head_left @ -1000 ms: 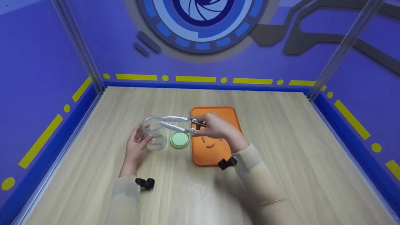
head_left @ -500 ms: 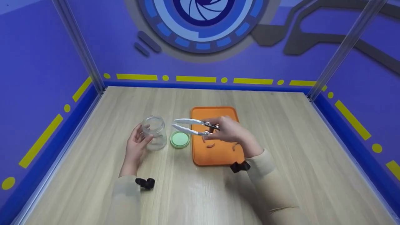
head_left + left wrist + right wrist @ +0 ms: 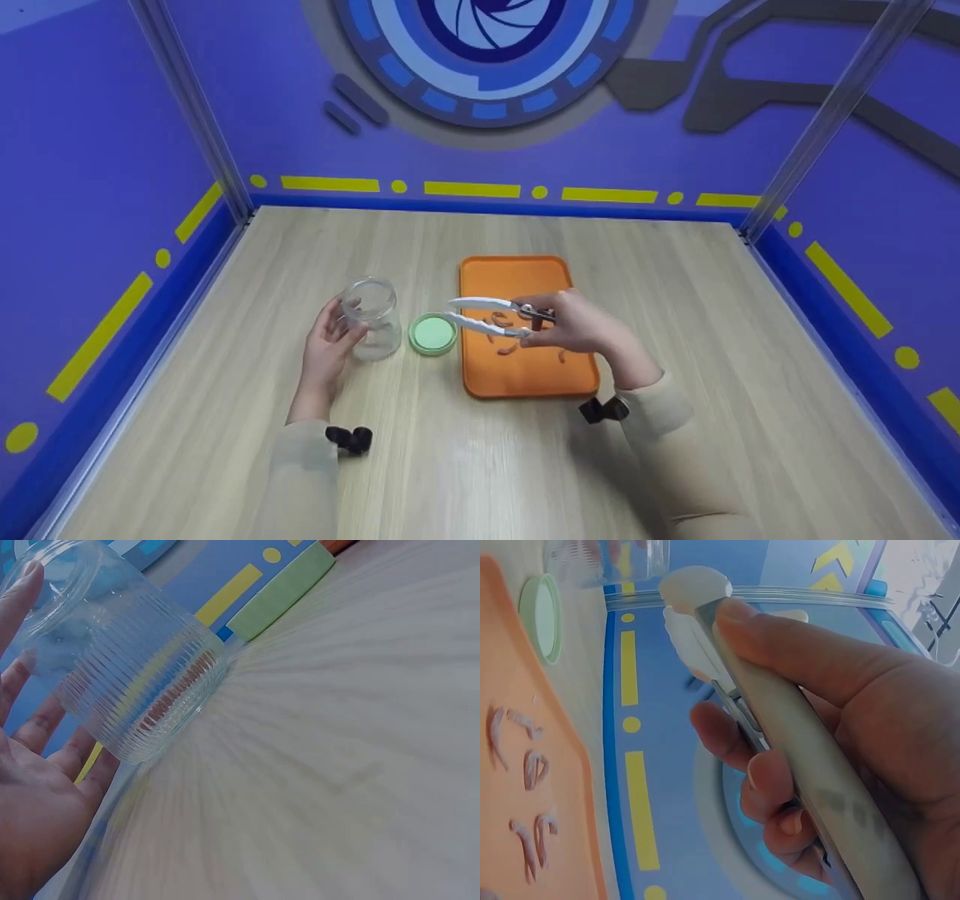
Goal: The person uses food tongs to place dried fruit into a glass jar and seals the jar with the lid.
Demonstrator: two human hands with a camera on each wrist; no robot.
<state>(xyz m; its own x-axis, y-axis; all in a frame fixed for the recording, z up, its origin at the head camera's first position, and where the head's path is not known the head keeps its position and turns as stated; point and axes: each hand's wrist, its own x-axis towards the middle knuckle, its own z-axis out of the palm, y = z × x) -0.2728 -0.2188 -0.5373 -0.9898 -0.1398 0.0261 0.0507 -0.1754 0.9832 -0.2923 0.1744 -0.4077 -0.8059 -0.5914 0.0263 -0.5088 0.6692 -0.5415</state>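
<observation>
My left hand (image 3: 326, 356) holds a clear ribbed jar (image 3: 380, 330) by its side, thumb on the near wall and fingers round the far left. The jar is upright and its mouth is uncovered. In the right wrist view, my right hand (image 3: 870, 712) grips a pair of tongs (image 3: 802, 742) by the handles. Its white tips (image 3: 480, 303) are spread apart and point left, over the left part of an orange tray (image 3: 525, 382), with nothing visible between them. Several small curled brownish-pink, worm-like pieces (image 3: 508, 349) lie on the tray.
A pale green round lid (image 3: 433, 334) lies on the wooden table (image 3: 450, 472) between jar and tray. Blue-purple panels (image 3: 277, 112) with yellow marks enclose the table at the back and both sides. Each wrist wears a small black camera mount (image 3: 349, 440).
My right hand has drawn the tongs rightward from over the jar's mouth, past the lid, to over the tray. The left hand and jar have stayed in place.
</observation>
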